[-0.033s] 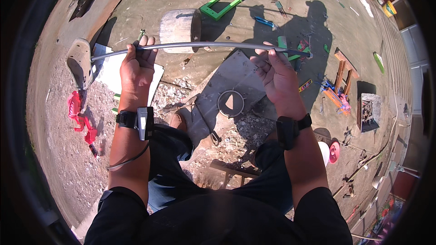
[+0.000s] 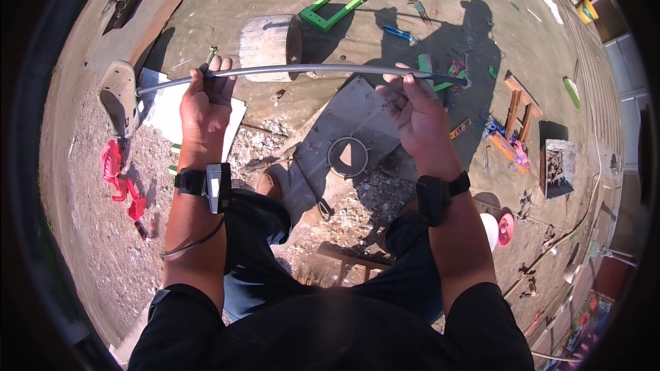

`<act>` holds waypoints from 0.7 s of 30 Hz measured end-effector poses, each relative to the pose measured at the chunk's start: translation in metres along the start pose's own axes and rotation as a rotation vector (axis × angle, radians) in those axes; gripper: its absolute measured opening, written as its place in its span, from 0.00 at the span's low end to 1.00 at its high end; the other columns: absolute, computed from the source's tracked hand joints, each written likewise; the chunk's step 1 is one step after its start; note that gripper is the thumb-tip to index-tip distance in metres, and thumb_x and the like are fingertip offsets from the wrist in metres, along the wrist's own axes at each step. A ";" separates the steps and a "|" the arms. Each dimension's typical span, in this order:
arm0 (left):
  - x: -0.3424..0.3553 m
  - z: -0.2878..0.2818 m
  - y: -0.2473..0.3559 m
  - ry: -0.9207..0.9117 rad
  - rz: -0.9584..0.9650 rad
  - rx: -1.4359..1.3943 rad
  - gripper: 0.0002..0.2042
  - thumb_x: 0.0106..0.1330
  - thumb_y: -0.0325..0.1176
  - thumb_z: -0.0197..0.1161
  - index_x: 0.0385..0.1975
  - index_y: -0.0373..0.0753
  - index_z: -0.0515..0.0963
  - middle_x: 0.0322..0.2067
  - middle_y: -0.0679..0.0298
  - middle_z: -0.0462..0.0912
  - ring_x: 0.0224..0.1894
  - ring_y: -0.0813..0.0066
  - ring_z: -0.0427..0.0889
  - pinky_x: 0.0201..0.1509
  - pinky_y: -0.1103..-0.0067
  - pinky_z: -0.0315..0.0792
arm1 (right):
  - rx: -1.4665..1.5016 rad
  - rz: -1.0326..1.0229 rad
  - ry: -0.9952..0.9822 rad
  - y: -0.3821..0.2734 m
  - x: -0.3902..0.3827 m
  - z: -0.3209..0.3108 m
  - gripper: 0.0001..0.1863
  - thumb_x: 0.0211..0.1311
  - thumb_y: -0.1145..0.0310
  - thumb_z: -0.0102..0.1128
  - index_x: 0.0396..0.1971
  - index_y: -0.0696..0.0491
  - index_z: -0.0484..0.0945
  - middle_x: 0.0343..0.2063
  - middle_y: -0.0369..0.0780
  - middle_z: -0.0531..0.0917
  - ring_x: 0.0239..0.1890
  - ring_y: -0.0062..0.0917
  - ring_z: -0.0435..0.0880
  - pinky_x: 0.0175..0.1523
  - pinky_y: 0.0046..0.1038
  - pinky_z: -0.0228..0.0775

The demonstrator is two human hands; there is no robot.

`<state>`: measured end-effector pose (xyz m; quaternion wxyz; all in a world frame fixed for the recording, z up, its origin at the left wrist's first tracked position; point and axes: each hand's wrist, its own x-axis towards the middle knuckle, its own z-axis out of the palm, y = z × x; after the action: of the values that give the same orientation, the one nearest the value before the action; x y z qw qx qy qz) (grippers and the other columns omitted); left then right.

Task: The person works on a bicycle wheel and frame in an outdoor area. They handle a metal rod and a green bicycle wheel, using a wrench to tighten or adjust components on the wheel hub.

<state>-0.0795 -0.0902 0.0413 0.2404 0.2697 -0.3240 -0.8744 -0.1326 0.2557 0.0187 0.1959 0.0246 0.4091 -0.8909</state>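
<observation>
A long grey metal rod [image 2: 302,68] lies level across both my palms, at about the height of the round block behind it. Toward its left end my left hand [image 2: 206,106] grips it between thumb and fingers, palm turned up. Near the other end, my right hand [image 2: 421,113] pinches it in the same way, its lower fingers curled. At the rod's left tip is a pale grey, rounded plate with holes [image 2: 122,99]; I cannot tell whether the two are joined. The right tip reaches over some green pieces on the ground.
A round wooden block [image 2: 265,48] and a green U-shaped frame [image 2: 333,10] stand ahead. Between my feet, a ring [image 2: 348,156] lies on a grey sheet [image 2: 357,113]. Red plastic parts [image 2: 112,161] are at left; a wooden frame [image 2: 520,110] and an open box [image 2: 558,168] at right.
</observation>
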 end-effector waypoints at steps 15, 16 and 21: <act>0.004 -0.001 -0.002 -0.110 -0.111 -0.071 0.14 0.72 0.27 0.46 0.52 0.26 0.69 0.54 0.47 0.77 0.61 0.51 0.74 0.64 0.62 0.72 | -0.050 -0.102 0.103 0.001 -0.001 0.001 0.16 0.69 0.59 0.58 0.49 0.53 0.77 0.35 0.35 0.86 0.37 0.24 0.86 0.36 0.21 0.73; 0.004 -0.002 -0.001 -0.134 -0.118 -0.066 0.14 0.72 0.27 0.45 0.53 0.26 0.69 0.55 0.47 0.77 0.61 0.51 0.74 0.64 0.62 0.72 | -0.045 -0.108 0.103 0.000 -0.002 0.001 0.16 0.69 0.58 0.58 0.48 0.53 0.77 0.35 0.35 0.86 0.37 0.23 0.86 0.36 0.21 0.74; 0.004 -0.001 -0.003 -0.140 -0.102 0.001 0.15 0.74 0.26 0.43 0.54 0.25 0.68 0.54 0.46 0.77 0.59 0.52 0.76 0.62 0.64 0.74 | -0.044 -0.111 0.088 -0.004 -0.002 0.002 0.17 0.69 0.58 0.58 0.49 0.54 0.77 0.35 0.35 0.85 0.36 0.23 0.86 0.36 0.20 0.74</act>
<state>-0.0824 -0.0908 0.0372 0.1720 0.2244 -0.3263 -0.9020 -0.1325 0.2576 0.0230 0.1287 0.0366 0.4374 -0.8892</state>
